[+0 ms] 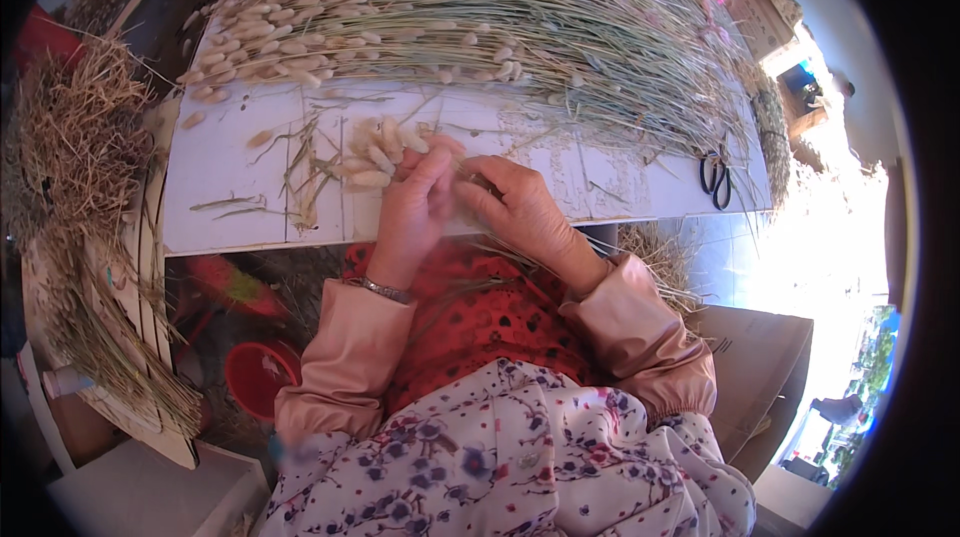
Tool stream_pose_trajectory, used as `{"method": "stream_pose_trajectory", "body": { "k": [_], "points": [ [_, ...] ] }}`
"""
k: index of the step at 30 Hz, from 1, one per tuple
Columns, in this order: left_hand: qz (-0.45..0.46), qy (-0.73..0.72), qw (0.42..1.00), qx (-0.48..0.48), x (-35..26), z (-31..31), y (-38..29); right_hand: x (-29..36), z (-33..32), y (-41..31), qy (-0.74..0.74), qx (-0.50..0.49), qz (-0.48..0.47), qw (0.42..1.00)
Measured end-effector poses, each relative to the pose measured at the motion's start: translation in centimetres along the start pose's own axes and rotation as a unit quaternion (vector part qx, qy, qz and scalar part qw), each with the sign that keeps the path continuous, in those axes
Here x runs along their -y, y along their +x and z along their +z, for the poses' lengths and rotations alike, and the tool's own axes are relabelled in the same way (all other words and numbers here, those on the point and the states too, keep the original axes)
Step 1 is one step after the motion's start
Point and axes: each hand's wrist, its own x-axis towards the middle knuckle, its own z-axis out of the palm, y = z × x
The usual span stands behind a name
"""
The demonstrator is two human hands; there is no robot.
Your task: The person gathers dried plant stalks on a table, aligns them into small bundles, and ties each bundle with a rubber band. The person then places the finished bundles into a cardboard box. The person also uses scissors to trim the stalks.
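Observation:
My left hand [420, 188] holds a small bunch of dried bunny-tail grass [379, 154] just below its fluffy cream heads, which point to the left. Close beside it, my right hand [517, 192] has its thumb and fingers closed around the stems of the same bunch. The stem ends trail down past my right wrist. Both hands are over the front edge of a white table [225, 229]. Behind them lies a thick layer of bunny-tail stalks [465, 19], heads to the left and green-tan stems to the right.
Black-handled scissors [716, 180] lie at the table's right end. Leaf scraps [304, 169] litter the top near my left hand. Dry straw [82, 131] is heaped at the left, above a stalk bundle [127, 357]. A red bucket [262, 379] and a cardboard box [750, 372] stand below.

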Motion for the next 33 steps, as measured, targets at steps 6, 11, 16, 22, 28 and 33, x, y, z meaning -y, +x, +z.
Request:
{"method": "stream_pose_trajectory", "body": {
  "k": [6, 11, 16, 22, 28, 33],
  "points": [
    [0.021, 0.034, 0.999, 0.021, 0.4, -0.2, 0.1, -0.6, -0.8, -0.1, 0.02, -0.039, -0.022, 0.999],
    [0.012, -0.016, 0.998, 0.051, 0.4, -0.5, 0.3, -0.6, -1.9, -0.9, 0.118, -0.011, 0.112, 0.987],
    [0.004, 0.014, 1.0, 0.001, 0.4, 0.1, 0.0, 0.2, -1.3, -0.2, 0.112, 0.02, 0.067, 0.991],
    [0.001, 0.011, 1.0, 0.01, 0.0, 0.0, 0.1, 0.2, 0.0, 0.4, 0.033, -0.069, -0.002, 0.997],
    [0.018, -0.018, 0.999, 0.028, 0.1, -0.3, 0.3, -1.5, -0.4, -0.4, 0.145, -0.062, 0.127, 0.979],
    [0.03, -0.024, 0.999, 0.019, 0.2, -0.6, 0.5, -2.1, -5.0, -3.0, -0.067, -0.109, 0.077, 0.989]
  ]
}}
